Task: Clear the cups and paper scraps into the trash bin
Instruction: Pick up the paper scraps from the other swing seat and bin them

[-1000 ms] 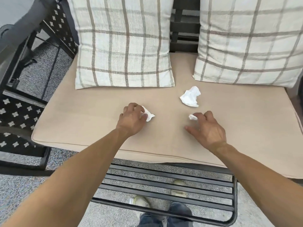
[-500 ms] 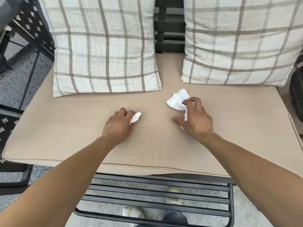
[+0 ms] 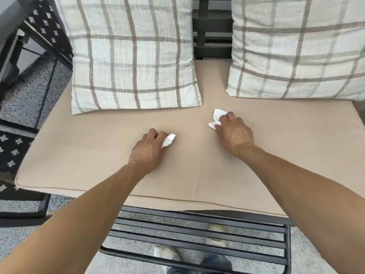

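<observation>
Two crumpled white paper scraps on the tan cushion: small scrap (image 3: pixel 168 140) left, larger scrap (image 3: pixel 216 119) right.

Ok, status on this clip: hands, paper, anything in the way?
Left hand grips a paper scrap. Right hand grips a bigger crumpled paper, low over the seat cushion. No bin or cups in view. Nothing blocking.

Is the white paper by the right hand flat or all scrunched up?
Scrunched up. The white paper shows creases and bunched folds, and the right hand's curled fingers grip it on the tan cushion.
</observation>
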`<state>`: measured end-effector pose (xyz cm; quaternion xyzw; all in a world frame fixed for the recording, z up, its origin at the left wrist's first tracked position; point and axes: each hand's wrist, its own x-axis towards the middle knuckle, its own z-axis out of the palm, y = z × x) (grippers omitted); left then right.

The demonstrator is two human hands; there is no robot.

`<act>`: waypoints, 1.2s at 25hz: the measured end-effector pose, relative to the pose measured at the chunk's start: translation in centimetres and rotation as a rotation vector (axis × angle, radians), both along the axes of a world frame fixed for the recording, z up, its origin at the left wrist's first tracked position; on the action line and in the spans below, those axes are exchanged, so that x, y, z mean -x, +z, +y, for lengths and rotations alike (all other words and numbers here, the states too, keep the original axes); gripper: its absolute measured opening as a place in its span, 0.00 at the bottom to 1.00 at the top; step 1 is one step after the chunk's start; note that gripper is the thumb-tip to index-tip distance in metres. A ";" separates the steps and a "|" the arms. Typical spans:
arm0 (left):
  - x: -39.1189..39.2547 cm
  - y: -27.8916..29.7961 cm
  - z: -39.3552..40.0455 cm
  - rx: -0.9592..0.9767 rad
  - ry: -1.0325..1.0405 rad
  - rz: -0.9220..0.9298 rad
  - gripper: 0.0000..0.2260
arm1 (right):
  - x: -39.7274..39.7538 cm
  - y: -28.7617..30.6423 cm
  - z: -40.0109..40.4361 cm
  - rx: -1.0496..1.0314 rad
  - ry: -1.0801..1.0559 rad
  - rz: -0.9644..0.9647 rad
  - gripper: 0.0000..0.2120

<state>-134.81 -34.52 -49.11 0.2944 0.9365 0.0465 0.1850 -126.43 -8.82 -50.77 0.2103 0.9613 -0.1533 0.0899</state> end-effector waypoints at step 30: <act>-16.5 37.8 2.8 -0.403 -0.265 -0.461 0.15 | -24.2 41.4 -6.5 0.697 -0.545 0.304 0.28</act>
